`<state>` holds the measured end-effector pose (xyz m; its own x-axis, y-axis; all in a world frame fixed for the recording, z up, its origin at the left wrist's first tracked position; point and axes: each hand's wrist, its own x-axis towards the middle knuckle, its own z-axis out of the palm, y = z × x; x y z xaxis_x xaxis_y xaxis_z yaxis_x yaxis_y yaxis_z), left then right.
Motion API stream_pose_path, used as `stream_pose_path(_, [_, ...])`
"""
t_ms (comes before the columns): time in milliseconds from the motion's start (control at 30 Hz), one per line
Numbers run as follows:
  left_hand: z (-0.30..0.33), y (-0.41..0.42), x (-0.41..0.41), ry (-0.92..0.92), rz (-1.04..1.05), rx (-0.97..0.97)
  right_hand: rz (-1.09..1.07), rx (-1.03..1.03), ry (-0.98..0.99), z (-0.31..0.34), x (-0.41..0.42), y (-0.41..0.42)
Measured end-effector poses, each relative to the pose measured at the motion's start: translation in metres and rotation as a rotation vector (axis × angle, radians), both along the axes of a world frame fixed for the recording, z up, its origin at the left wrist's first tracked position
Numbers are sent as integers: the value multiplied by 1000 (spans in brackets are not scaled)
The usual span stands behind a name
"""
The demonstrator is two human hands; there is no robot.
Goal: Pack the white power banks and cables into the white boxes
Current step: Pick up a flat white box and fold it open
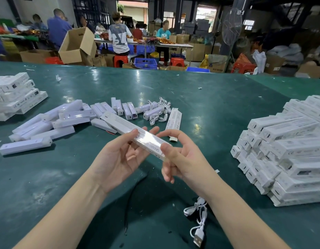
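Observation:
A long white box point(126, 127) slants above the green table, its far end up and to the left. My left hand point(119, 155) cradles its middle from below with curled fingers. My right hand point(179, 155) pinches its near end, thumb on top. Loose white power banks point(47, 126) lie scattered at left centre. A tangle of white cables point(160, 112) lies behind the box, beside another white box point(174, 119) lying flat. One more white cable point(198, 221) with a USB plug lies close to me under my right forearm.
A big stack of white boxes point(288, 151) fills the right side of the green table point(218, 108). A smaller stack of boxes point(15, 96) sits at far left. People work at tables beyond, among cardboard cartons point(76, 45) and plastic stools.

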<state>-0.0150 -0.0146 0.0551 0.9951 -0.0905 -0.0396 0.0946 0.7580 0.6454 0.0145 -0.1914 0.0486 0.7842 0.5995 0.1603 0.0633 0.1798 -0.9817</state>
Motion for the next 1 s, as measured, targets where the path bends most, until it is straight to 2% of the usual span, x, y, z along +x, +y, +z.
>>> stream_pose_path(100, [-1,0,-1,-9,-72,-24,-55,-61,-36,-3,2,2])
stream_pose_path(167, [-1,1,-3,-9,-147,-16,-89,-183,-123,-6,3,2])
stream_pose_path(300, [-2,12,-4,-25,-279,123,-8,-410,-178,-7,3,-1])
stream_pose_path(400, [-4,17,-1,-14,-292,192,-93,-518,-271,-11,1,0])
stream_pose_path(500, [-10,8,6,55,-192,264,-170,-700,-419,-15,2,6])
stream_pose_path(567, [-12,5,14,143,-32,327,-137,-803,-453,-16,4,11])
stream_pose_path(667, [-8,22,23,211,221,136,-88,-895,-470,-14,11,20])
stream_pose_path(767, [-2,48,23,222,390,-79,-87,-958,-600,-4,28,45])
stream_pose_path(900, [-3,60,19,190,456,-125,-72,-1002,-832,-3,61,108])
stream_pose_path(1000, [0,59,21,173,494,-135,-22,-1095,-869,-7,81,154])
